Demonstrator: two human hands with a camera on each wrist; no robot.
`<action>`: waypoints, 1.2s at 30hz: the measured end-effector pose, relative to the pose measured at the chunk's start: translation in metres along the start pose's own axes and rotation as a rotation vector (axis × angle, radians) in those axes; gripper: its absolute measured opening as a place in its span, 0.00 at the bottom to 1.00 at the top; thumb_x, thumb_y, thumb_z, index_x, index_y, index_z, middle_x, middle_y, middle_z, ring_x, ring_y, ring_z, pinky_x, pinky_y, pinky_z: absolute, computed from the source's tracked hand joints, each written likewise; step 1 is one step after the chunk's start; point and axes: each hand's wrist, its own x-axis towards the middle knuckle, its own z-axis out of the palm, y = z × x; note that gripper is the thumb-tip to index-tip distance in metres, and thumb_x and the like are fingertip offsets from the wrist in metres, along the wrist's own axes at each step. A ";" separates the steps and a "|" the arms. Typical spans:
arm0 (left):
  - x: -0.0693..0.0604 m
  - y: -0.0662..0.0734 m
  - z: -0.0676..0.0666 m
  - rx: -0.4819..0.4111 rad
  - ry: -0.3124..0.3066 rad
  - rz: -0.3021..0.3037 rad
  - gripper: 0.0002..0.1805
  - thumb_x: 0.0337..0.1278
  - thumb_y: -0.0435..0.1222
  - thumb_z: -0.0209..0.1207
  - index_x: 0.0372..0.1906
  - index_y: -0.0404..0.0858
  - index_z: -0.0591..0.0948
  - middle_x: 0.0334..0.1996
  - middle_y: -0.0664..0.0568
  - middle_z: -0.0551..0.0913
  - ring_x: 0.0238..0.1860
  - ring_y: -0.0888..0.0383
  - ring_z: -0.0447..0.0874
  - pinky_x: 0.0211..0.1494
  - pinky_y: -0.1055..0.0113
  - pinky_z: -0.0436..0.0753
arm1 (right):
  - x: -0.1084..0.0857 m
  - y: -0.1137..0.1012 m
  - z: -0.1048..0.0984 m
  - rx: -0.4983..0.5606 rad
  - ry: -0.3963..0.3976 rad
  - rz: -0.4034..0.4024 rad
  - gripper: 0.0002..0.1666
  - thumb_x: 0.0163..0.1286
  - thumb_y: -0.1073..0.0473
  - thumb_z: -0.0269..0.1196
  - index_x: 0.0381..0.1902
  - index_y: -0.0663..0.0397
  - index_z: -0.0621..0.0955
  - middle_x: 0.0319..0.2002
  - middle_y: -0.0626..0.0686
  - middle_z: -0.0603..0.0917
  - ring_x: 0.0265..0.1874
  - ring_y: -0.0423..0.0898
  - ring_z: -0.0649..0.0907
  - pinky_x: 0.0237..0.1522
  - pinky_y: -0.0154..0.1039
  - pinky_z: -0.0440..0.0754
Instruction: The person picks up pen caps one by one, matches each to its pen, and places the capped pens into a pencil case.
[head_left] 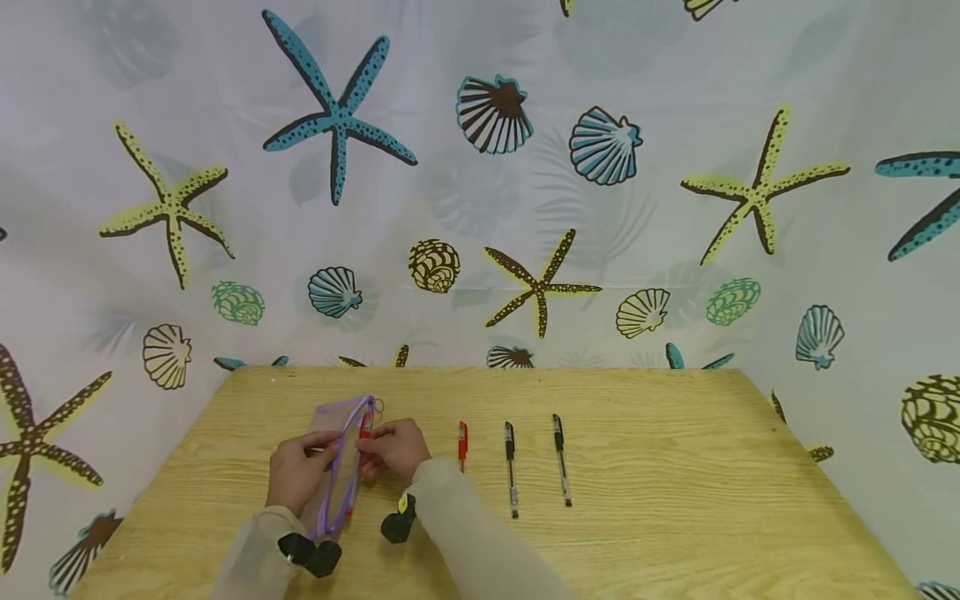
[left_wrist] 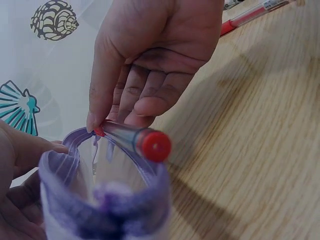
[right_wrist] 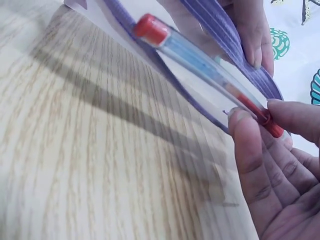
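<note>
My left hand (head_left: pixel 296 472) pinches one edge of a see-through zip pouch (head_left: pixel 322 492) with purple trim, whose mouth gapes open. Between the thumb and fingers of my right hand (head_left: pixel 397 448) is a red gel pen (right_wrist: pixel 200 65), gripped near its red cap. In the right wrist view the pen's clear barrel lies along the pouch's opening, its red end pointing away from the hand. The left wrist view shows that red end (left_wrist: pixel 156 146) above the purple rim (left_wrist: pixel 75 137). Whether any of the pen is below the rim, I cannot tell.
Right of my hands, another red pen (head_left: pixel 462 442) and two black pens, one nearer (head_left: pixel 511 467) and one farther right (head_left: pixel 562 458), lie apart on the wooden table (head_left: pixel 675 483). A patterned curtain (head_left: pixel 480 200) rises behind the table's back edge.
</note>
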 end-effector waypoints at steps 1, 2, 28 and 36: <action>0.000 0.000 0.000 0.000 -0.001 -0.002 0.12 0.58 0.29 0.61 0.46 0.30 0.84 0.37 0.43 0.85 0.26 0.64 0.78 0.26 0.72 0.73 | 0.000 -0.001 0.001 0.002 0.000 0.003 0.08 0.64 0.66 0.65 0.32 0.70 0.84 0.20 0.58 0.85 0.12 0.41 0.80 0.21 0.39 0.83; -0.001 0.001 0.000 -0.002 -0.001 -0.004 0.12 0.58 0.30 0.61 0.46 0.30 0.84 0.37 0.43 0.85 0.26 0.64 0.78 0.25 0.72 0.73 | 0.000 -0.002 0.001 0.001 0.003 0.002 0.08 0.64 0.66 0.65 0.31 0.70 0.84 0.20 0.58 0.85 0.12 0.41 0.80 0.21 0.39 0.83; -0.001 0.004 0.001 -0.010 0.008 -0.004 0.12 0.59 0.29 0.60 0.46 0.29 0.84 0.37 0.42 0.85 0.26 0.64 0.78 0.27 0.73 0.76 | -0.002 -0.011 -0.004 0.037 -0.022 0.014 0.10 0.65 0.63 0.64 0.40 0.67 0.83 0.29 0.64 0.86 0.18 0.43 0.83 0.26 0.41 0.84; 0.000 0.000 0.002 -0.040 0.000 -0.014 0.12 0.59 0.29 0.60 0.47 0.29 0.84 0.36 0.43 0.85 0.28 0.63 0.79 0.29 0.73 0.77 | 0.000 -0.008 -0.007 0.048 -0.013 0.025 0.10 0.64 0.63 0.65 0.40 0.66 0.83 0.29 0.64 0.86 0.17 0.44 0.83 0.26 0.41 0.84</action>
